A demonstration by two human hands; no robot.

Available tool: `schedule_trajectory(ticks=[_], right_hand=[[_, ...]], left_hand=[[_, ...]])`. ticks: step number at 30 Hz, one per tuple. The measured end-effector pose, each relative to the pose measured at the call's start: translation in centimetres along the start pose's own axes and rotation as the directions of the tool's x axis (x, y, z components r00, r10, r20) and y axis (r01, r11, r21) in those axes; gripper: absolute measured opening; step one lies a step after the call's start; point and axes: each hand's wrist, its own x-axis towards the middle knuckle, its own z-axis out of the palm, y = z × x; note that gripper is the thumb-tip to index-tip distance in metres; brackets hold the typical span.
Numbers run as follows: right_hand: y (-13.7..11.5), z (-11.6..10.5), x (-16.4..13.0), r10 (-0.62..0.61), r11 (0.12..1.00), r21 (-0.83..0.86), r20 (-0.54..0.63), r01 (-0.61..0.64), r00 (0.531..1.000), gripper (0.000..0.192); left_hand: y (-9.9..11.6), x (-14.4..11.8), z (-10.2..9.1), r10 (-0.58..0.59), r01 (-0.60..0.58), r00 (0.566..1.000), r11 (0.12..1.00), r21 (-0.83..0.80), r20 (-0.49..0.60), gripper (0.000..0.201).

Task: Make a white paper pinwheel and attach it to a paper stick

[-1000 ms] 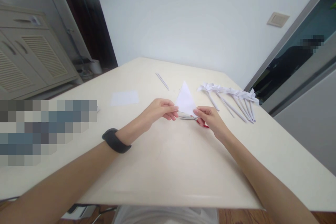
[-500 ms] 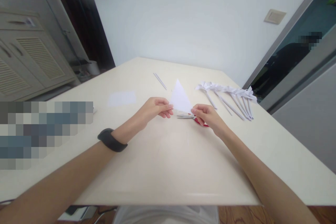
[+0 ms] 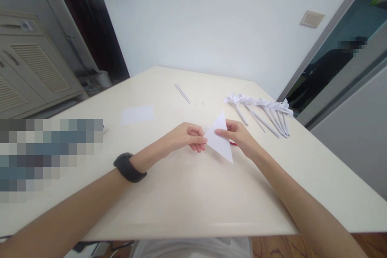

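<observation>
White paper triangle (image 3: 220, 139) held just above table (image 3: 181, 193), mid-table, one tip up, another pointing down-right. Left hand (image 3: 187, 137) pinching its left corner, fingers closed on paper. Right hand (image 3: 240, 137) gripping upper edge w/ thumb + fingers. Paper flowers (image 3: 260, 107) further right; small paper sheet (image 3: 137, 113) to left.

Bare forearms; a black band (image 3: 129, 167), perhaps a watch, on the left wrist.
</observation>
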Motion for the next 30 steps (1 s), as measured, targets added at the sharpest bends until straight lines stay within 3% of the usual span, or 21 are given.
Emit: schedule_trajectory(ticks=[7,15,21,26,30], right_hand=[[0.4,-0.4,0.2,-0.005,0.998,-0.059,-0.116,-0.002,0.993,0.043],[0.4,-0.8,0.5,-0.035,0.999,0.034,-0.164,0.041,0.986,0.022],[0.5,-0.9,0.4,-0.042,0.997,0.049,-0.195,0.053,0.980,0.033],[0.2,-0.7,0.4,-0.063,0.998,0.012,-0.233,0.068,0.970,0.021],[0.2,-0.8,0.4,-0.078,0.996,0.021,-0.238,0.085,0.968,0.027]], left_hand=[[-0.2,0.0,0.1,0.026,-0.026,0.998,1.000,0.006,0.058,0.022],[-1.2,0.4,-0.2,0.024,-0.028,0.990,0.999,0.027,0.136,0.024],[-1.3,0.3,-0.1,0.021,-0.031,0.986,0.998,0.060,0.168,0.024],[-1.4,0.3,0.0,0.020,-0.033,0.984,0.997,0.072,0.176,0.025],[-1.1,0.3,-0.2,0.030,-0.038,0.989,0.998,0.050,0.145,0.024]])
